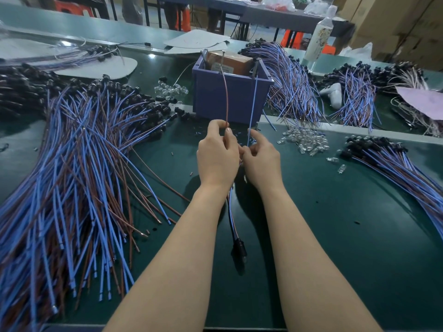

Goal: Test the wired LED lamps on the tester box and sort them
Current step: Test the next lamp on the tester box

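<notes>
Head view: left hand [217, 154] pinches brown lead [225, 97], right hand [261, 159] pinches blue lead [253, 104]. Both leads run to tester box [211, 99], 12 o'clock. Lamp head [239, 248] hangs at 6 o'clock.

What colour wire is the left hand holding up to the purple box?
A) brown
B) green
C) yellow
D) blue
A: the left hand pinches the brown wire, which runs up to the top of the purple box, while the right hand pinches the blue wire.
</notes>
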`<state>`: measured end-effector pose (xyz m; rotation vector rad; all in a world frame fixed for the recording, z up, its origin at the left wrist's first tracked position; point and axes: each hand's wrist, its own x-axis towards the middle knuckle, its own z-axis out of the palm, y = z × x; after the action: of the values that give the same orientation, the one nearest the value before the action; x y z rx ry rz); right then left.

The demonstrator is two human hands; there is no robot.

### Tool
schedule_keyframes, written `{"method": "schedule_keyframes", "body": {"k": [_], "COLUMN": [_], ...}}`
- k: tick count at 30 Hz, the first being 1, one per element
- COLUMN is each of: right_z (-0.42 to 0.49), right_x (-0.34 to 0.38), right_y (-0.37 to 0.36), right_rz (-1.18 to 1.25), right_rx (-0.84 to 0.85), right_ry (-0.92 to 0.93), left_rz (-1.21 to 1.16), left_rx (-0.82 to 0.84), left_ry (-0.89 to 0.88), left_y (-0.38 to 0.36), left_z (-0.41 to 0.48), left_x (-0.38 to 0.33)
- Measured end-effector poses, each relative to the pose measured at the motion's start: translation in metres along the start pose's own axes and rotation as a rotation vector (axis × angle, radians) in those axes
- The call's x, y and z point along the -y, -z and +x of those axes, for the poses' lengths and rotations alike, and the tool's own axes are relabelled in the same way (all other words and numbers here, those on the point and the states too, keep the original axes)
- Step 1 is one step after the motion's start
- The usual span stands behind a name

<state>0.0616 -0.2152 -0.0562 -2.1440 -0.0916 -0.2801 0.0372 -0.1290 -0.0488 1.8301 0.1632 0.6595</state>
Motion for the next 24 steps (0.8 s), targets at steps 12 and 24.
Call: {"method": "schedule_keyframes", "body": {"k": [12,24], "right_z": [-0.0003,-0.002], "right_x": [0.0001,0.0027], "right_y": [0.0001,-0.0005], "right_rz": [-0.003,0.013], "right_rx": [0.005,-0.009], "right_ry": [-0.002,0.013], "left_rz": [-0.006,-0.01], "left_rx": [-0.003,-0.01], "left_ry": [0.006,0.006], "left_y": [0.0002,0.0004], "left_z": [-0.0007,-0.0015], "left_x": [-0.0012,-0.0024]}}
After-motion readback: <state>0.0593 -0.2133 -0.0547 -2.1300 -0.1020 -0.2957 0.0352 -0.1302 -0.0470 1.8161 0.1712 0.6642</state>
